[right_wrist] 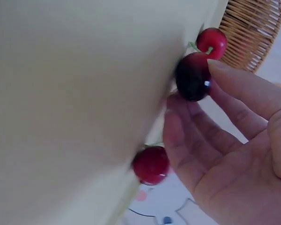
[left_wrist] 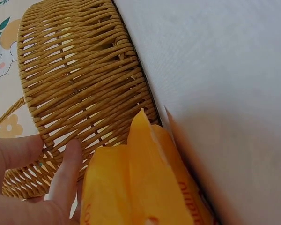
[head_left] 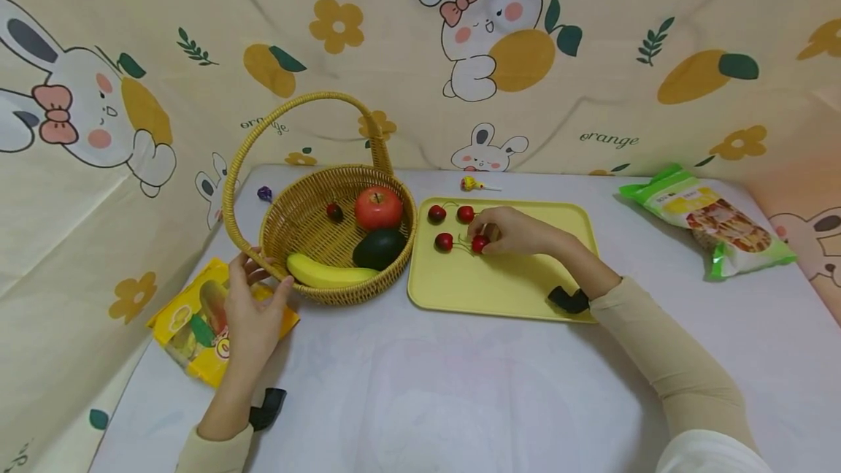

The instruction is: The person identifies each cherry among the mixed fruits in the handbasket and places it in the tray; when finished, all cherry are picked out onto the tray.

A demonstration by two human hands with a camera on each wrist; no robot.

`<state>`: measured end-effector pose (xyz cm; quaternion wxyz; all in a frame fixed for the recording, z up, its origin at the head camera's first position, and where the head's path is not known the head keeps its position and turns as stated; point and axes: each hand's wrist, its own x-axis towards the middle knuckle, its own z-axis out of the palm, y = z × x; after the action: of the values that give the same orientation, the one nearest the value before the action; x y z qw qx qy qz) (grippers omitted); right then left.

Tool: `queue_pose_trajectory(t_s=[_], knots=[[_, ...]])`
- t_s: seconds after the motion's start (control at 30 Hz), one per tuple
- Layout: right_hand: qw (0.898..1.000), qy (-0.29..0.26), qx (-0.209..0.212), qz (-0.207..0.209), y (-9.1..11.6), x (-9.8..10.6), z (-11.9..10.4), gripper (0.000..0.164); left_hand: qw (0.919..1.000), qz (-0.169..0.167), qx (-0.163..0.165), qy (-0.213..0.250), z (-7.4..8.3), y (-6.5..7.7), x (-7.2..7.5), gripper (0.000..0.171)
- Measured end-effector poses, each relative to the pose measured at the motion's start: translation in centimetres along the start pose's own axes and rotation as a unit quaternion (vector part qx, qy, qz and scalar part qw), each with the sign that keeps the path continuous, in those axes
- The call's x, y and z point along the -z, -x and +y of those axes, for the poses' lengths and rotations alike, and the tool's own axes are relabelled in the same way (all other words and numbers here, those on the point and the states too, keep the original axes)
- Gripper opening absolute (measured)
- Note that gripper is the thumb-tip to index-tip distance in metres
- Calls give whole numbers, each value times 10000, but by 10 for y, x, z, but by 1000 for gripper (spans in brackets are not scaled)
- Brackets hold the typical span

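Observation:
My left hand [head_left: 252, 312] grips the rim of a round wicker basket [head_left: 344, 296] beside the foot of its tall handle. In the left wrist view, the thumb and fingers lie at the woven wall. Inside the basket are a banana [head_left: 328, 274], a dark green avocado [head_left: 379, 249], a red apple [head_left: 379, 208] and one cherry [head_left: 335, 212]. Over a yellow tray [head_left: 499, 290], my right hand [head_left: 515, 231] pinches a dark red cherry [right_wrist: 193, 77] between thumb and fingers. Several other cherries with green stems, such as this one [head_left: 443, 241], lie close by on the tray.
A yellow snack bag [head_left: 197, 327] lies partly under my left hand, against the basket. Behind the tray is a yellow lollipop [head_left: 469, 183], and a purple-wrapped candy [head_left: 264, 193] sits left of the basket. A green-and-white food bag [head_left: 716, 221] rests at the right.

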<state>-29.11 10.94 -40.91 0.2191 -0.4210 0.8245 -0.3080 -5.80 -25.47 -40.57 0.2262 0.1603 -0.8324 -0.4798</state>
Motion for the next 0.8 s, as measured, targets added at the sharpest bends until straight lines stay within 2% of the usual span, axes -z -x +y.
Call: queue_pose_trajectory(t_s=[0.17,0.3,0.43,0.6,0.7,0.8], knots=[[9990,371,197,172,-11,9,-21,32,10000,24,40,-75,-1,-1,-1,65],[9973,207,663,231,-36,16,-52,30,9998,33,140,-137,-2,-1,-1,66],[9944,-121,1036,165,-76,20,-93,30,9996,52,149,-213,-2,-1,-1,67],[9908,-107,1344,-124,-139,17,-139,33,9997,48,148,-207,-2,0,-1,67],[9909,-69,1286,-393,-172,7,-159,36,9997,39,150,-200,-2,0,-1,67],[9928,-126,991,-657,-196,-9,-169,38,9998,25,94,-163,-1,0,-1,67]])
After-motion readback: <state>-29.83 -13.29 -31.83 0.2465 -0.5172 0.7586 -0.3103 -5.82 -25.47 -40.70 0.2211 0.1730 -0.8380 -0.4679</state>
